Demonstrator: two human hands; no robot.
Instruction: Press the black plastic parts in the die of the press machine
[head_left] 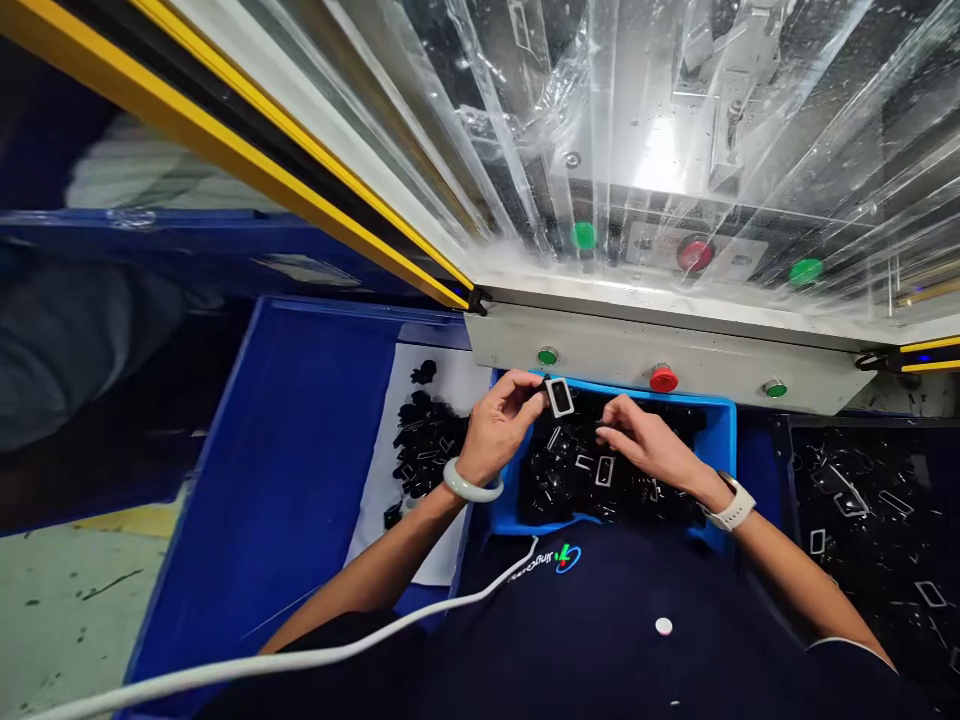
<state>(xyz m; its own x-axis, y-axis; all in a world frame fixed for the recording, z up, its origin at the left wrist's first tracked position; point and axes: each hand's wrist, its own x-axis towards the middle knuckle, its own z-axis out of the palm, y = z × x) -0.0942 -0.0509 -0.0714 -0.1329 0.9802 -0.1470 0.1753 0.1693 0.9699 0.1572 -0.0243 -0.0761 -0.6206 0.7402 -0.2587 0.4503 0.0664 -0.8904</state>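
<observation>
Black and rectangular, a small frame (559, 397) with a pale rim is pinched between the thumb and fingers of the left hand (499, 425), narrowly closed on it, above the far edge of a blue plastic tray (720, 430). The right hand (649, 455) is held low over the tray, its fingertips (611, 425) drawn narrowly together among the parts; whether anything is gripped there cannot be told. A heap of black parts (559, 480) is spread across the tray, and a similar pale-rimmed frame (604, 471) is seen lying on it, just below the right hand.

A pale bangle (472, 482) is worn on the left wrist, and a white smartwatch (731, 503) on the right. To the left of the tray, more black parts (427, 440) are piled on a white sheet (442, 380) inside a blue bin (262, 480). To the right, loose frames are scattered in a dark bin (870, 530). Behind the tray, a grey control panel (712, 365) is fitted with a red button (663, 379) and two green ones (775, 389) (a similar row is visible through the clear plastic sheeting (660, 130) above). A white cable (300, 655) is draped across the person's dark shirt (637, 620).
</observation>
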